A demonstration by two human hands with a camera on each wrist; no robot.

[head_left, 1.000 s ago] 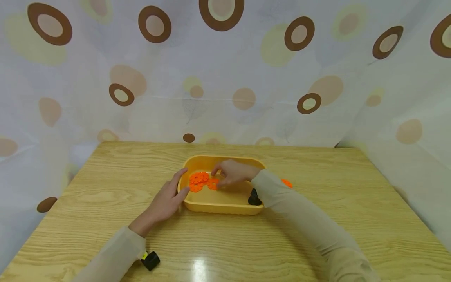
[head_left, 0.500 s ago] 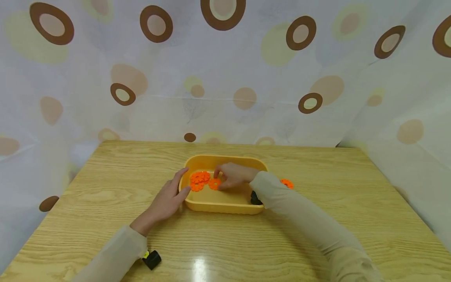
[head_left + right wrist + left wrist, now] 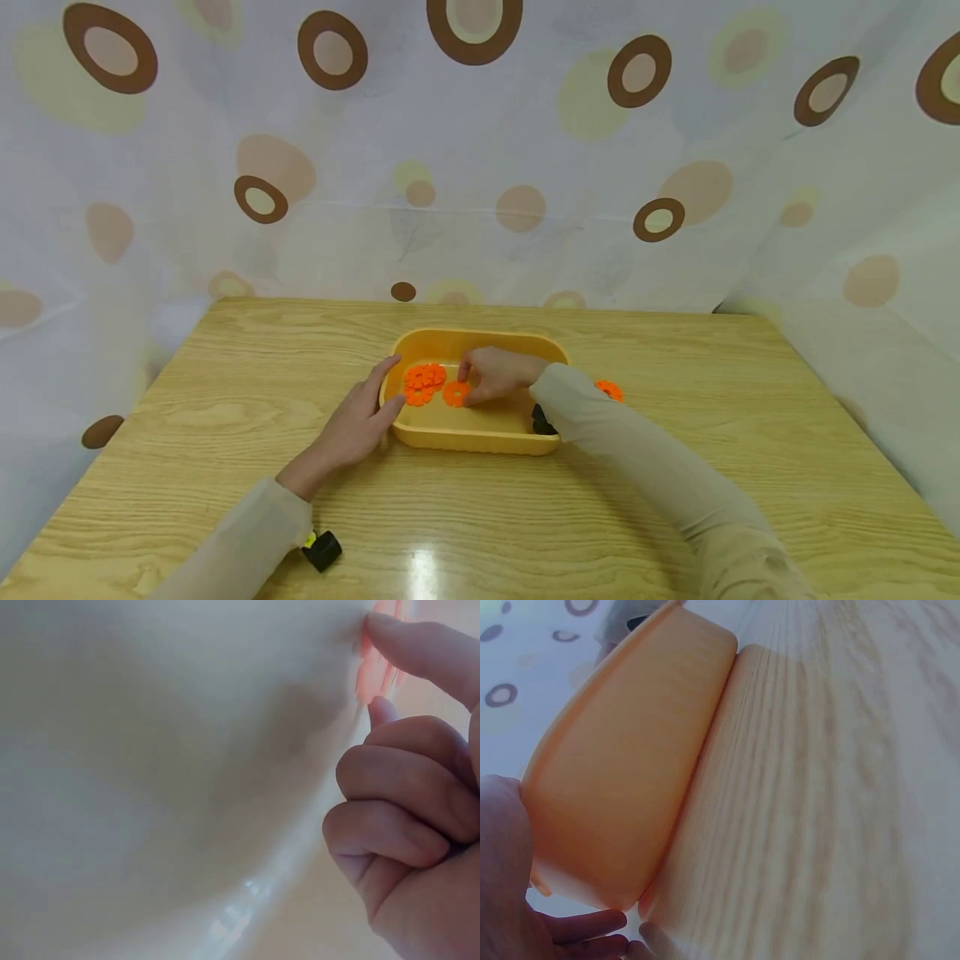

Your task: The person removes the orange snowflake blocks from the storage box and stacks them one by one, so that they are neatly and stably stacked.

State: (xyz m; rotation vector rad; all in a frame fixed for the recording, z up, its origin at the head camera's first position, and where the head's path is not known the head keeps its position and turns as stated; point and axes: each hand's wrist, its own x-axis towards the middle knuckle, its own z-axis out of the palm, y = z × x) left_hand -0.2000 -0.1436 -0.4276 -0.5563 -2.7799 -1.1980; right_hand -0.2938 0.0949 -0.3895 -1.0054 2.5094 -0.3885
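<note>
A yellow-orange plastic basin (image 3: 476, 442) stands on the table. My left hand (image 3: 360, 425) holds its left end, with the thumb near the front corner; in the left wrist view the fingers (image 3: 592, 926) come round the outer wall, low near the table. My right hand (image 3: 495, 375) reaches into the basin. Its thumb and index finger pinch an orange flower-shaped plastic disc (image 3: 456, 394) by its edge, close to the basin floor. In the right wrist view the other fingers (image 3: 397, 832) are curled in, and the disc (image 3: 371, 671) shows edge-on.
Several similar orange discs (image 3: 423, 379) lie overlapping at the basin's left end. Another orange disc (image 3: 610, 390) is on the table to the right, partly behind the right sleeve (image 3: 637, 454). A patterned cloth (image 3: 480, 167) hangs behind the wooden table (image 3: 465, 525).
The pinched disc has shifted slightly right, and a small gap now parts it from the pile. The right hand has drawn its fingers closer about it. My left hand stays at the basin's end.
</note>
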